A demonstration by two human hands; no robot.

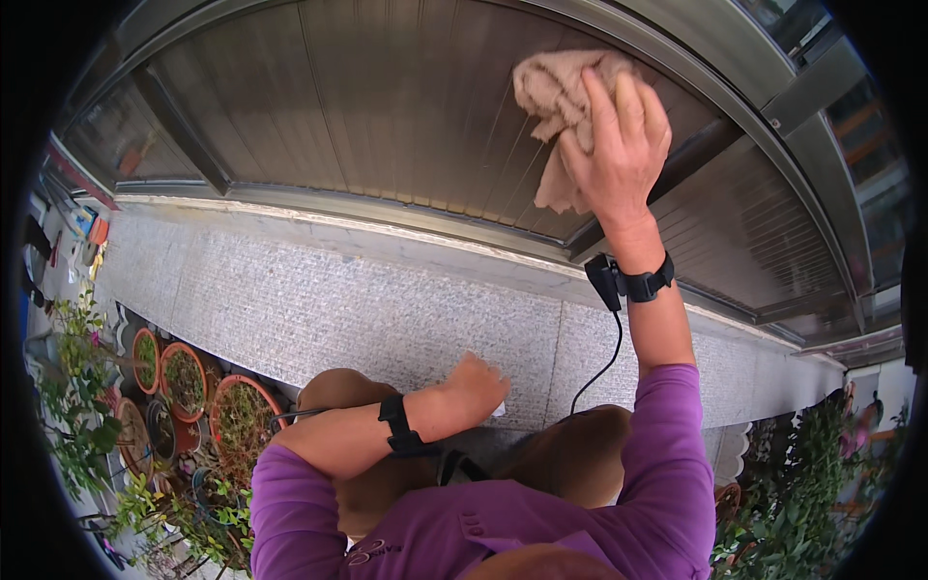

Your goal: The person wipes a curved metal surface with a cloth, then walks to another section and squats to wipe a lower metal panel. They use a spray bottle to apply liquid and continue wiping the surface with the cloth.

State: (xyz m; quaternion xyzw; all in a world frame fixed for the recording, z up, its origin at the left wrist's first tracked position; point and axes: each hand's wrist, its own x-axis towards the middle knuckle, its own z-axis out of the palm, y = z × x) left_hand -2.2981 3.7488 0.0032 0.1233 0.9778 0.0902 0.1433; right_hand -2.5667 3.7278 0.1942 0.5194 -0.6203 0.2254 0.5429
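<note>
My right hand (625, 156) presses a bunched pinkish-beige cloth (554, 83) against the upper right of a ribbed metal panel (399, 109). One loose corner of the cloth hangs below my fingers. Over my knees, my left hand (471, 391) is held in front of my body with its fingers curled, apart from the panel. Its palm side is hidden, and a small white bit (499, 409) shows just under it; whether it is held cannot be made out. Each wrist wears a black strap, and a small black device (603, 281) with a cable sits on the right one.
A textured stone ledge (348, 312) runs between me and the panel's bottom frame. Potted plants (243, 420) crowd the left side, and leafy shrubs (790, 478) stand at the right. The black cable (616, 348) trails from my right wrist towards my knee. Window frames (834, 159) rise at upper right.
</note>
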